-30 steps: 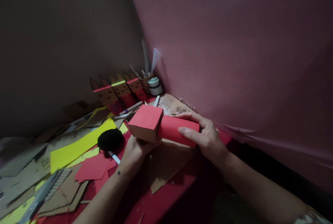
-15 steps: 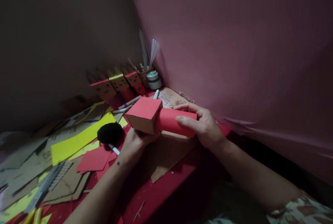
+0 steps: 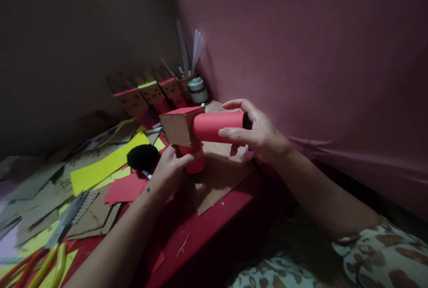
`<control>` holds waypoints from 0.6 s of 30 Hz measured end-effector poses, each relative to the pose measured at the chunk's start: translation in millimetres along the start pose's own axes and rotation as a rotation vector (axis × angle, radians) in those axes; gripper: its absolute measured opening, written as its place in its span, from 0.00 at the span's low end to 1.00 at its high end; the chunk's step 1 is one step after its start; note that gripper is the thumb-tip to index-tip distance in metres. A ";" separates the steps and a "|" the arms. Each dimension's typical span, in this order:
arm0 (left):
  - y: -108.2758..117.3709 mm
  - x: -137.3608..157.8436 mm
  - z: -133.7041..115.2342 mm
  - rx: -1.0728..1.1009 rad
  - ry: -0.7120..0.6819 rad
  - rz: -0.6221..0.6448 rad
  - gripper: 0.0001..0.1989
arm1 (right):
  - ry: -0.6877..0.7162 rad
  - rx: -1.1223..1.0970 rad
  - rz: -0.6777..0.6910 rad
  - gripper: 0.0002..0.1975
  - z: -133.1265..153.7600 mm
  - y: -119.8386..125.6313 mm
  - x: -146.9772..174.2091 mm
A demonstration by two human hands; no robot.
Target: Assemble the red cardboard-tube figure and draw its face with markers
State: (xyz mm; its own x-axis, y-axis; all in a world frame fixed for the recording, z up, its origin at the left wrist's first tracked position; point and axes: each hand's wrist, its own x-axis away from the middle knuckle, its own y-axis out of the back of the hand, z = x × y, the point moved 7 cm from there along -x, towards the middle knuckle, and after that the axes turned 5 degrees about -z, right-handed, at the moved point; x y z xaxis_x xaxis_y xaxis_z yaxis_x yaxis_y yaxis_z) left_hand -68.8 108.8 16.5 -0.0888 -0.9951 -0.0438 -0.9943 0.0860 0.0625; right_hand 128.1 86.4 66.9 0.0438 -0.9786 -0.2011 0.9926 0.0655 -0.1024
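A small cardboard box (image 3: 176, 128) with a red paper top is held over the table, its bare brown face toward me. A red paper tube (image 3: 210, 125) lies level, one end against the box's right side. My right hand (image 3: 264, 133) is closed around the tube's far end, thumb in front and fingers behind. Under the box shows a red rounded piece (image 3: 196, 163). My left hand (image 3: 169, 166) is closed on it from the left, thumb across its front; its other fingers are hidden. Below lies a flat cardboard sheet (image 3: 214, 190).
Scissors (image 3: 50, 252) with orange and yellow handles lie lower left, near yellow paper (image 3: 107, 165), red paper (image 3: 125, 187) and cardboard scraps. A black ball-like thing (image 3: 143, 157) sits by my left wrist. Behind stand several box figures (image 3: 152, 94) and a lidded jar (image 3: 198, 90).
The box and tube have been tilted and raised in view. More of the box's brown face and the red piece beneath now show. Both hands keep their hold.
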 end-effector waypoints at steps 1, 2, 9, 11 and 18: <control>0.0 0.0 0.5 0.012 0.001 0.009 0.17 | 0.015 -0.005 -0.004 0.31 1.8 -0.1 -0.2; 0.6 -0.1 1.3 0.012 -0.001 0.012 0.16 | 0.029 -0.010 -0.008 0.29 2.9 -0.4 -0.5; 2.9 -0.9 4.5 -0.002 -0.003 0.009 0.19 | 0.057 -0.026 -0.024 0.24 2.0 -2.2 -2.6; 1.3 -0.9 4.5 -0.007 0.005 0.026 0.19 | 0.047 -0.032 -0.025 0.25 2.2 -3.0 -2.4; 0.7 1.1 0.3 -0.088 -0.003 0.032 0.18 | 0.058 -0.040 -0.064 0.23 3.5 -4.6 3.2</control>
State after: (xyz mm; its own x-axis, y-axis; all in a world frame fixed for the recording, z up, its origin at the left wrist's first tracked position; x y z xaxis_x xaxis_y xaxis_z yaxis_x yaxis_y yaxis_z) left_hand -69.6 107.8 16.1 -0.1206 -0.9918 -0.0432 -0.9820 0.1129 0.1513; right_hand 124.0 82.2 70.1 -0.0277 -0.9682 -0.2485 0.9878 0.0115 -0.1551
